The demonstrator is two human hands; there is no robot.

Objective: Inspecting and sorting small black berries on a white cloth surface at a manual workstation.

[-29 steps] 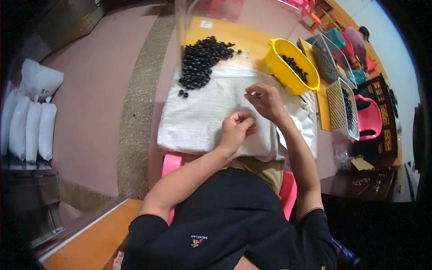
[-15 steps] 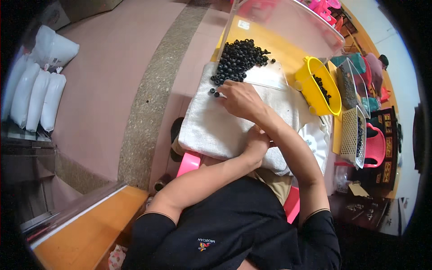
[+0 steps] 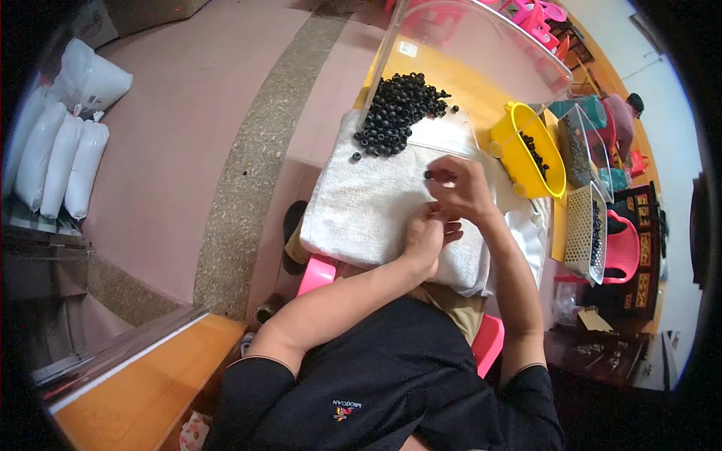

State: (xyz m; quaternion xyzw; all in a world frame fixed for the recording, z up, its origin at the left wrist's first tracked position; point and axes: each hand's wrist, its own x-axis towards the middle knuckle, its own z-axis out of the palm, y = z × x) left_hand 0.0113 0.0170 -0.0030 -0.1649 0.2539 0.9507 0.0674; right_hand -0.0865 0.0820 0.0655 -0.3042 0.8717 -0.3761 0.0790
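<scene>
Over the white cloth (image 3: 350, 214) on my lap, my right hand (image 3: 462, 189) pinches a small round black piece (image 3: 429, 174) at its fingertips. Just below it, my left hand (image 3: 426, 240) is closed with its fingers curled. Anything in the left hand is too small or hidden to make out. Past the cloth's far edge lies a heap of small round black pieces (image 3: 395, 109) with holes in them. One loose black piece (image 3: 356, 156) rests on the cloth beside the heap.
A clear plastic bin (image 3: 496, 34) surrounds the heap. To the right stand a yellow tub (image 3: 519, 161) with black pieces inside and a perforated white basket (image 3: 580, 233). White sacks (image 3: 90, 165) lean at the far left. A person (image 3: 623, 124) is at the far right.
My right hand has come back from the heap toward my left hand, carrying a black piece. The left hand has barely moved.
</scene>
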